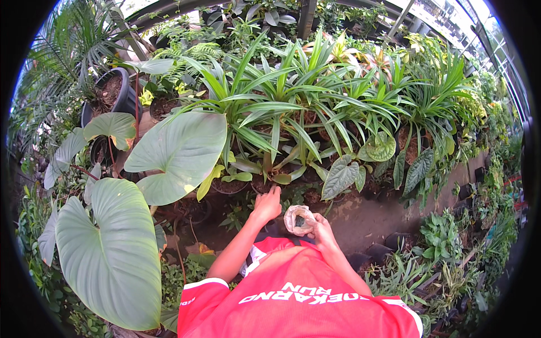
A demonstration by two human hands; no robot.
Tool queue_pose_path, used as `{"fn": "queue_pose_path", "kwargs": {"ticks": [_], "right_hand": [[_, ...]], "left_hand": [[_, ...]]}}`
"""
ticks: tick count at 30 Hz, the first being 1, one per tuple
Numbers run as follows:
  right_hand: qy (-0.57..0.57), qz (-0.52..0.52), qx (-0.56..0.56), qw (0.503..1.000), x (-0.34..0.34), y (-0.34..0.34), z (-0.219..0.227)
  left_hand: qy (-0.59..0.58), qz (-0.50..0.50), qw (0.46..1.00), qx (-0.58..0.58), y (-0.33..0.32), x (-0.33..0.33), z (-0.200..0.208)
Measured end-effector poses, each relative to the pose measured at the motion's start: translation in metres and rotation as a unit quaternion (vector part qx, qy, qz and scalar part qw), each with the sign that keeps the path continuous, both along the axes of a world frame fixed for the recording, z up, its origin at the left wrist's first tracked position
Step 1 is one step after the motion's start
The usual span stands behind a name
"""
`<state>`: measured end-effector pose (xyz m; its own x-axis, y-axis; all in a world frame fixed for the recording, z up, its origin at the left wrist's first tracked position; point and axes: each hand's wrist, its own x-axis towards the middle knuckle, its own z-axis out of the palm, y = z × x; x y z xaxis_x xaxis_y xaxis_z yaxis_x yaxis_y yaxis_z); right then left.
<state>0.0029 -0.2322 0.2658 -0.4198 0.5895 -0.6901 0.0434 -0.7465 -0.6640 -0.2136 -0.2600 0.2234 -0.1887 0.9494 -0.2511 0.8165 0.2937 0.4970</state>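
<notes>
My right hand [321, 231] grips the side of a small, pale plastic bag [292, 213] whose rolled mouth faces up. Something dark shows inside the bag, too small to name. Further left, my left hand [268, 205] reaches to a small dark pot [261, 183] of soil at the foot of a leafy plant. Its fingers are bent together at the pot's edge, and whatever lies between their tips is hidden. Just above those fingertips hangs a low green leaf [282, 178].
Long-leaved potted plants [282, 84] crowd the bench ahead. Big broad leaves [110, 253] jut up close on my left, below a tilted black pot [127, 98]. A grey ledge [372, 219] runs to the right, with black pots [399, 241] and low greenery [442, 236] beside it.
</notes>
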Motion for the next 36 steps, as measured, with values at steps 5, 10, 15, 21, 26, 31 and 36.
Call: {"fn": "queue_pose_path", "kwargs": {"ticks": [5,10,15,21,26,31,36], "right_hand": [[0.009,-0.003,0.005,1.0,-0.001,0.0,0.0],[0.006,-0.01,0.002,1.0,-0.001,0.001,0.001],[0.001,-0.005,0.013,1.0,-0.001,0.002,0.001],[0.003,-0.009,0.007,1.0,-0.001,0.002,0.002],[0.006,-0.007,0.003,1.0,-0.001,0.002,0.002],[0.019,-0.008,0.004,1.0,-0.001,0.002,0.001],[0.006,-0.007,0.005,1.0,0.0,0.0,0.001]], "left_hand": [[0.009,0.004,1.0,0.024,-0.001,0.004,0.0],[-0.017,0.018,1.0,-0.002,0.003,0.0,-0.004],[-0.023,0.015,0.999,0.018,0.002,0.003,-0.005],[-0.013,0.025,1.0,-0.002,0.005,0.002,-0.006],[-0.068,0.031,0.997,0.005,0.003,-0.002,-0.003],[-0.066,0.035,0.997,-0.002,0.002,-0.002,-0.004],[-0.059,0.049,0.997,0.003,0.0,0.0,-0.009]]}}
